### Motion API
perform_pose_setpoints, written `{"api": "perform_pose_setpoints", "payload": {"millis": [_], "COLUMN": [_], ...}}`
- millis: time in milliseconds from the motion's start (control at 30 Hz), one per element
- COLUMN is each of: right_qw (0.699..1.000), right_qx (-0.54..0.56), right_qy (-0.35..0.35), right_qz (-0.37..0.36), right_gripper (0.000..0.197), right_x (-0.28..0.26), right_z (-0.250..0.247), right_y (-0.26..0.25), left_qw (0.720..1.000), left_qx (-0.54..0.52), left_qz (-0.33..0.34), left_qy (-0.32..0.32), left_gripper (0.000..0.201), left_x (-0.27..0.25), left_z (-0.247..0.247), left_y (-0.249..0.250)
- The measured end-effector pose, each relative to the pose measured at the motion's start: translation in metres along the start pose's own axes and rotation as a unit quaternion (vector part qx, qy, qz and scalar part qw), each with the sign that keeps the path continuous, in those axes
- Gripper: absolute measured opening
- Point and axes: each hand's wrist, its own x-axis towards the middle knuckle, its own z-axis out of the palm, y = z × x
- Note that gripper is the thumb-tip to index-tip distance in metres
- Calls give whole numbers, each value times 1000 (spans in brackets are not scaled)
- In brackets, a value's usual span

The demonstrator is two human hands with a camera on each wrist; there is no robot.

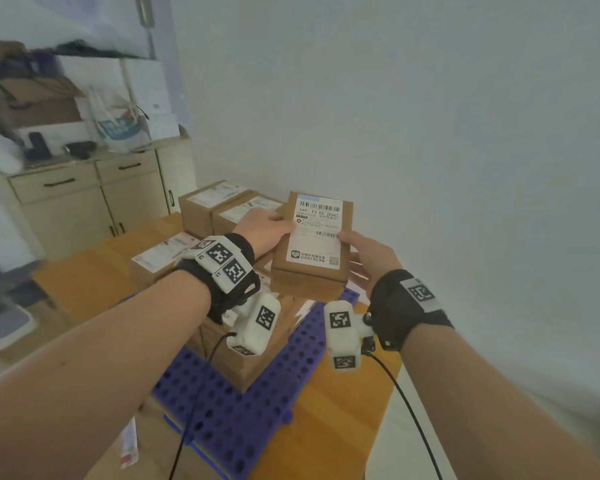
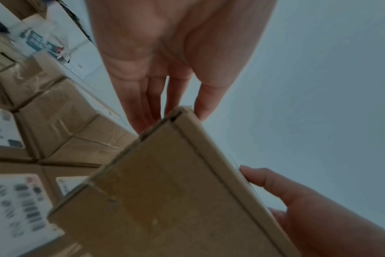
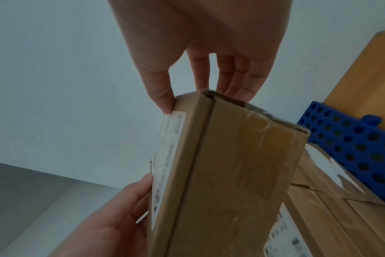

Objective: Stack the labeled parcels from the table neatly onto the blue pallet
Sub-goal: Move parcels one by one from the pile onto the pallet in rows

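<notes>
A small brown labeled parcel (image 1: 314,237) is held in the air above the far end of the blue pallet (image 1: 250,410). My left hand (image 1: 271,228) grips its left edge, thumb (image 2: 207,100) on the label side and fingers (image 2: 147,107) behind. My right hand (image 1: 362,249) grips the right edge the same way, thumb (image 3: 162,92) on the label. The parcel (image 3: 231,173) is tilted toward me. One larger parcel (image 1: 267,351) lies on the pallet beneath my wrists. Several more labeled parcels (image 1: 219,206) stand on the table behind.
The pallet lies on an orange wooden table (image 1: 343,410) whose right edge runs close to a plain wall. A cabinet (image 1: 84,202) piled with clutter stands at the back left. A flat packet (image 1: 129,445) lies near the pallet's front left corner.
</notes>
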Motion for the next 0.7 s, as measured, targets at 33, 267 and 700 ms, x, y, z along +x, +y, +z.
{"api": "perform_pose_setpoints", "payload": {"millis": [33, 267, 700], "right_qw": [1000, 996, 962], "right_qx": [-3, 12, 5], "right_qy": [9, 92, 274], "right_qz": [0, -6, -2], "right_gripper": [17, 12, 4], "right_x": [8, 53, 82], "right_z": [6, 50, 106], "right_y": [-2, -5, 7], "left_qw": [1000, 997, 952], "left_qx": [9, 37, 75], "left_qz": [4, 41, 112], "left_qy": [0, -63, -274], "left_gripper": [25, 27, 21], "left_x": [10, 82, 180], "left_z": [-3, -24, -58], "left_y": [-2, -18, -50]}}
